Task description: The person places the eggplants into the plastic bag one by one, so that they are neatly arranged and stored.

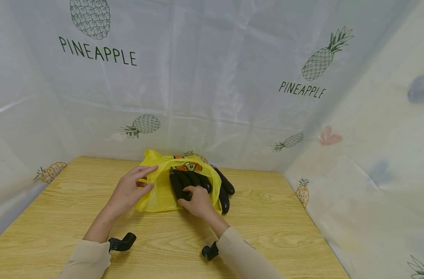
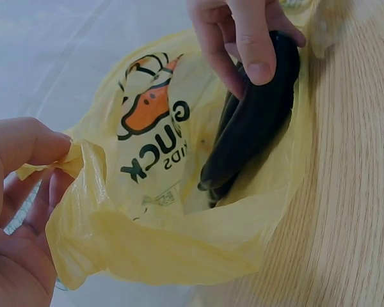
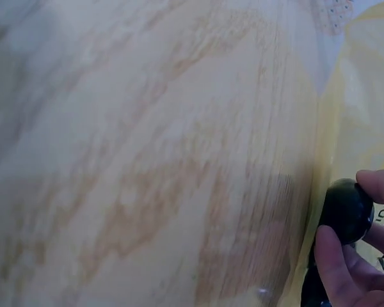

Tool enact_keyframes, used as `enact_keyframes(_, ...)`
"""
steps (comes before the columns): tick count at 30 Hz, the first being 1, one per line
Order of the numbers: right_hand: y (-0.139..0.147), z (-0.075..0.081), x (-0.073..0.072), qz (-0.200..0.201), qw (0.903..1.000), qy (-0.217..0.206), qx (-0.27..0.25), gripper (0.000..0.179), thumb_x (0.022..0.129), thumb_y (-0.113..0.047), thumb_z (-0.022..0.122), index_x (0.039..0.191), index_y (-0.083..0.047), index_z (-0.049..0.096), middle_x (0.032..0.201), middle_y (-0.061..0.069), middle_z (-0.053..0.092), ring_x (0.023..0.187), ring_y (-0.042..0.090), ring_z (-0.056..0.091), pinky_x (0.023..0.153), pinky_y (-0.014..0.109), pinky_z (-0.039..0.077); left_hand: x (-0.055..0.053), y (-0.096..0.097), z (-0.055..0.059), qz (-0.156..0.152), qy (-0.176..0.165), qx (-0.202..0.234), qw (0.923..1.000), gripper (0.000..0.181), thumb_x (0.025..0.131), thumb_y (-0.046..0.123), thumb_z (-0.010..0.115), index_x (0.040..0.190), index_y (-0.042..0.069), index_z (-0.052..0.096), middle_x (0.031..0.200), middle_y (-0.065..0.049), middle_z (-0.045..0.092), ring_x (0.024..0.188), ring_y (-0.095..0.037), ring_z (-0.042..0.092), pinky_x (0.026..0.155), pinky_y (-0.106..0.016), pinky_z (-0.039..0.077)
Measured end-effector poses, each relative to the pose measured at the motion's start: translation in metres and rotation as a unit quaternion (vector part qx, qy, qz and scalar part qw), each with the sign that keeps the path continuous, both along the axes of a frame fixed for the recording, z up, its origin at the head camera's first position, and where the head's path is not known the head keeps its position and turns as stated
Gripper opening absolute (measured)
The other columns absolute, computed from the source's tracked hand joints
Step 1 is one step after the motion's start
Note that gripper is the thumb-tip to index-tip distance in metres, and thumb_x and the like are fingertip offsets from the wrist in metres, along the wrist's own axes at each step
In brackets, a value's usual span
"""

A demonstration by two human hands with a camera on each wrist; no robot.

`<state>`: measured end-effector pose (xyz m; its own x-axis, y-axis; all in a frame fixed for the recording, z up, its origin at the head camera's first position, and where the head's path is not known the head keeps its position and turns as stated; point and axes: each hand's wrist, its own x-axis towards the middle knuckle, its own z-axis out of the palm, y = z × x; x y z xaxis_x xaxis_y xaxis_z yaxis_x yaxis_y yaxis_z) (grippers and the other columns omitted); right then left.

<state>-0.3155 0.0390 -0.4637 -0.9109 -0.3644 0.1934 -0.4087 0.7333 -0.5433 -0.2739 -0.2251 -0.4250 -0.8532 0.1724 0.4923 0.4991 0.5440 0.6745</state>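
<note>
A yellow plastic bag (image 1: 159, 197) with a duck print lies on the table, its mouth held wide. My left hand (image 1: 129, 190) pinches the bag's left rim, as the left wrist view shows at the bunched plastic beside the fingers (image 2: 32, 144). Inside the bag lie several dark eggplants (image 1: 192, 179). My right hand (image 1: 199, 201) reaches into the mouth and grips the end of one eggplant (image 2: 256, 115) between thumb and fingers. In the right wrist view that eggplant's rounded end (image 3: 349, 211) shows between the fingertips.
More eggplants (image 1: 227, 183) lie at the bag's right side, outside its rim. The wood-grain table (image 1: 267, 224) stretches around the bag. Behind it hangs a pale sheet (image 1: 212, 97) with pineapple prints, and another sheet (image 1: 372, 155) closes off the right side.
</note>
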Motion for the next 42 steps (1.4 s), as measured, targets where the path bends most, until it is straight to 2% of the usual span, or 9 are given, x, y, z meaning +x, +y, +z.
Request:
enact_keyframes(2, 0.000, -0.002, 0.000, -0.005, 1.0000, 0.007, -0.003, 0.039, 0.096, -0.029, 0.080, 0.129, -0.009, 0.075, 0.092, 0.002, 0.071, 0.084, 0.014, 0.061, 0.085, 0.040, 0.057, 0.000, 0.000, 0.000, 0.000, 0.001, -0.001, 1.0000, 0.060, 0.096, -0.003, 0.075, 0.152, 0.011, 0.060, 0.143, -0.011, 0.061, 0.108, -0.026, 0.067, 0.085, -0.024, 0.061)
enact_keyframes(8, -0.006, -0.005, -0.002, -0.024, 0.9996, 0.009, -0.007, 0.040, 0.094, -0.034, 0.082, 0.126, -0.010, 0.076, 0.092, 0.000, 0.065, 0.080, 0.010, 0.055, 0.069, 0.027, 0.051, 0.000, -0.001, -0.001, 0.000, 0.002, -0.003, 1.0000, 0.060, 0.096, -0.004, 0.075, 0.152, 0.011, 0.060, 0.143, -0.012, 0.061, 0.109, -0.026, 0.066, 0.085, -0.023, 0.061)
enact_keyframes(11, -0.010, -0.005, -0.002, -0.033, 0.9993, 0.014, -0.013, 0.040, 0.093, -0.033, 0.083, 0.125, -0.009, 0.077, 0.092, 0.000, 0.062, 0.078, 0.010, 0.053, 0.065, 0.025, 0.047, 0.000, -0.001, -0.001, 0.001, 0.002, -0.002, 1.0000, 0.060, 0.096, -0.004, 0.075, 0.152, 0.011, 0.060, 0.143, -0.011, 0.061, 0.108, -0.026, 0.066, 0.085, -0.023, 0.061)
enact_keyframes(25, -0.019, -0.008, -0.005, -0.078, 0.9960, 0.021, -0.038, 0.038, 0.091, -0.033, 0.087, 0.119, -0.008, 0.078, 0.091, 0.001, 0.061, 0.073, 0.010, 0.052, 0.064, 0.026, 0.049, -0.001, 0.000, 0.000, 0.001, 0.002, -0.006, 1.0000, 0.061, 0.096, -0.003, 0.076, 0.152, 0.012, 0.060, 0.143, -0.011, 0.061, 0.108, -0.026, 0.067, 0.085, -0.023, 0.061)
enact_keyframes(31, -0.023, -0.013, -0.009, -0.085, 0.9944, 0.039, -0.049, 0.039, 0.089, -0.033, 0.088, 0.116, -0.007, 0.078, 0.088, 0.002, 0.062, 0.073, 0.011, 0.054, 0.067, 0.027, 0.053, 0.000, 0.000, 0.001, 0.006, 0.001, -0.010, 0.9999, 0.061, 0.095, -0.003, 0.076, 0.152, 0.012, 0.061, 0.142, -0.011, 0.062, 0.108, -0.026, 0.066, 0.085, -0.026, 0.062)
enact_keyframes(42, -0.028, -0.016, -0.011, -0.106, 0.9909, 0.042, -0.071, 0.039, 0.089, -0.034, 0.089, 0.113, -0.006, 0.076, 0.096, 0.006, 0.066, 0.071, 0.010, 0.054, 0.065, 0.027, 0.054, 0.000, 0.000, 0.000, 0.004, -0.002, -0.006, 1.0000, 0.061, 0.095, -0.003, 0.076, 0.152, 0.012, 0.061, 0.142, -0.012, 0.061, 0.106, -0.025, 0.066, 0.085, -0.022, 0.060)
